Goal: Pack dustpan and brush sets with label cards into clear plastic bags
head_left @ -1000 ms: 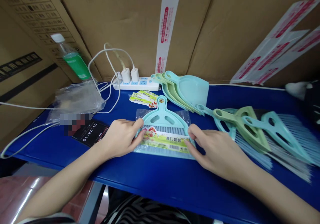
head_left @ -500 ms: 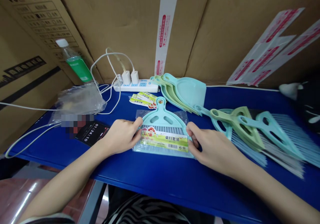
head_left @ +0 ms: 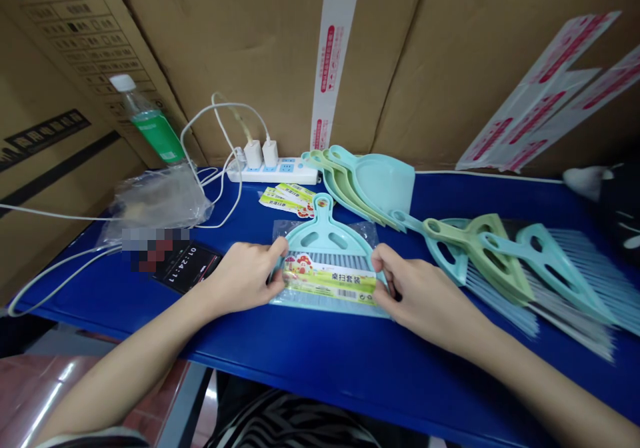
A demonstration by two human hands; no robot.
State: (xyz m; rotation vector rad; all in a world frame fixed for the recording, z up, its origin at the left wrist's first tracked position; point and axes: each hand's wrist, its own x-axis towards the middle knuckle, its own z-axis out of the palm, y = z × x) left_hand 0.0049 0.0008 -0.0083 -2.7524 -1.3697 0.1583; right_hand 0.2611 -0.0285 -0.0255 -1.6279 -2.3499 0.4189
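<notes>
A light-blue dustpan and brush set point(head_left: 327, 238) lies flat on the blue table in a clear plastic bag, its handle pointing away from me. A green and white label card point(head_left: 330, 280) with a mushroom house crosses its bristles. My left hand point(head_left: 253, 268) pinches the left edge of the bagged set between thumb and fingers. On the opposite edge, my right hand point(head_left: 410, 288) grips with thumb and curled fingers. Both hands rest at about the height of the label.
Several dustpans point(head_left: 383, 181) are stacked behind the set; loose brushes point(head_left: 480, 255) lie to the right. More label cards point(head_left: 287, 198) sit by a power strip point(head_left: 275, 170). At left are a phone point(head_left: 187, 268), plastic bags point(head_left: 160, 198), cables and a bottle point(head_left: 157, 131). Cardboard boxes point(head_left: 250, 41) stand behind.
Both hands stay on the edges of the bagged set, with barely any shift. The timer on the phone has advanced by one second, and the view has moved slightly.
</notes>
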